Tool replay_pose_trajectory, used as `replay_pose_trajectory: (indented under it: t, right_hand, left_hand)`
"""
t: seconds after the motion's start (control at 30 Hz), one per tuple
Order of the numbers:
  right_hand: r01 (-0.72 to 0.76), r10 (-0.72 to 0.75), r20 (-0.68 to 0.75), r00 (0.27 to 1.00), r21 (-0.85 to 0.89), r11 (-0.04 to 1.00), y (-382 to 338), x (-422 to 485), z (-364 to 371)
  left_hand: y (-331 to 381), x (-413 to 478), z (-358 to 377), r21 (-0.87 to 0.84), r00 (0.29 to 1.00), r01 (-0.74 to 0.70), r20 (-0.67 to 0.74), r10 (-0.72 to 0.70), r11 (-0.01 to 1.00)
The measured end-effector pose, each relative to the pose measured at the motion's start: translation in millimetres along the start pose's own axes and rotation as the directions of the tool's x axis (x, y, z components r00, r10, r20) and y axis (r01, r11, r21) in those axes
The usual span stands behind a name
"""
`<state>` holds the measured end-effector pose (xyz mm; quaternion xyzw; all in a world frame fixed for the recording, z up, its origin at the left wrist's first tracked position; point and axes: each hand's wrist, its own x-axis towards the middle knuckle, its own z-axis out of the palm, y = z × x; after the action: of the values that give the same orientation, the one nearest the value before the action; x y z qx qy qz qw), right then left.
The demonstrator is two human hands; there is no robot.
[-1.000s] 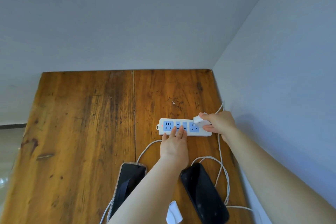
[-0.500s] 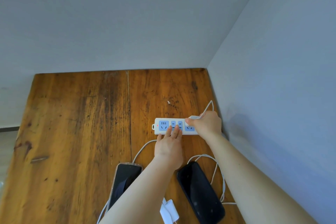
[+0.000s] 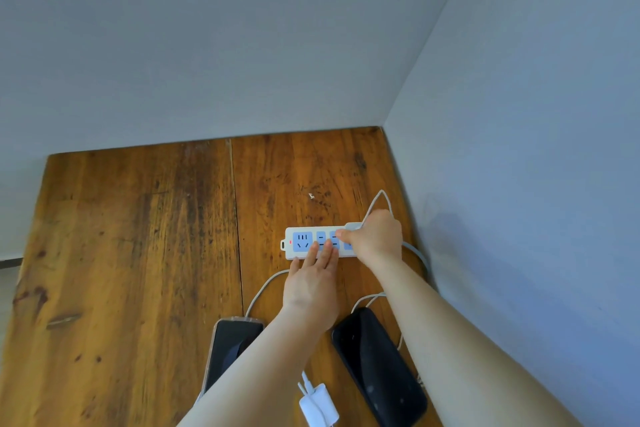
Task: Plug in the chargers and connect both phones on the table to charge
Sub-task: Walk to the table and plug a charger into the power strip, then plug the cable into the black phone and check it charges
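Observation:
A white power strip (image 3: 301, 242) with blue sockets lies on the wooden table (image 3: 138, 253) near the right wall. My left hand (image 3: 311, 282) lies flat with its fingertips pressing the strip's near edge. My right hand (image 3: 375, 236) grips a white charger plug (image 3: 353, 226) over the strip's right end; its cable (image 3: 379, 196) loops up behind. Two dark phones lie at the front: the left phone (image 3: 228, 347), partly under my forearm, and the right phone (image 3: 377, 364), each with a white cable at its top. A second white charger (image 3: 318, 407) lies between them.
Grey walls close the table at the back and on the right. White cables (image 3: 263, 288) curl between the strip and the phones. The table's left half shows bare wood with dark stains.
My right hand has carried the charger plug leftward and down onto the strip's right end. The view has shifted slightly; my left hand stays on the strip.

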<state>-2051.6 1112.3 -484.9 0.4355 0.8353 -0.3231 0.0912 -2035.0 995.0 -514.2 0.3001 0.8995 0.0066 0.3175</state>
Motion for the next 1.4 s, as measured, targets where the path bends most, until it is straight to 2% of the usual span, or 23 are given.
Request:
replay_pose_trajectory:
  t: [0.2, 0.37, 0.47, 0.57, 0.63, 0.7, 0.87, 1.03, 1.17, 1.3, 1.4]
  right_hand:
    - [-0.013, 0.013, -0.015, 1.000, 0.018, 1.000, -1, -1, 2]
    - [0.016, -0.015, -0.016, 1.000, 0.029, 0.999, 4, 0, 3]
    - [0.065, -0.066, 0.007, 0.998, 0.070, 0.995, 16, -7, 2]
    - [0.106, -0.105, -0.018, 0.994, 0.199, 0.974, 39, -24, -6]
    - [0.160, -0.153, -0.047, 0.987, 0.207, 0.965, 61, -43, -14]
    - [0.179, -0.172, -0.059, 0.983, 0.175, 0.968, 86, -66, -21]
    - [0.201, -0.195, -0.068, 0.978, 0.094, 0.975, 152, -133, -23]
    - [0.333, -0.323, 0.124, 0.938, -0.072, 0.940, 218, -194, 3]
    - [0.442, -0.401, 0.246, 0.883, -0.144, 0.885, 250, -211, 28]
    - [0.401, -0.363, 0.201, 0.910, -0.206, 0.893, 267, -213, 36]
    - [0.435, -0.381, 0.225, 0.897, -0.292, 0.852, 282, -216, 37]
  left_hand:
    - [0, -1, 2, 0.019, 1.000, -0.009, -0.020, 0.009, 1.000]
    - [-2, -1, -5, 0.053, 0.999, -0.029, 0.019, 0.028, 0.998]
    - [-2, -5, -7, -0.013, 0.998, -0.053, 0.029, 0.053, 0.998]
    - [6, -23, 9, -0.172, 0.987, -0.068, -0.158, 0.041, 0.983]
    - [15, -43, 30, -0.263, 0.959, -0.107, -0.283, 0.029, 0.959]
    - [24, -66, 53, -0.328, 0.949, -0.136, -0.314, 0.028, 0.935]
    - [41, -121, 100, -0.374, 0.968, -0.121, -0.251, 0.025, 0.919]
    - [56, -153, 129, -0.446, 0.970, -0.132, -0.243, 0.022, 0.885]
    - [70, -168, 142, -0.576, 0.973, -0.043, -0.209, -0.096, 0.816]
    - [87, -170, 148, -0.688, 0.965, 0.112, -0.096, -0.242, 0.717]
    - [104, -161, 148, -0.761, 0.937, 0.212, -0.021, -0.349, 0.613]
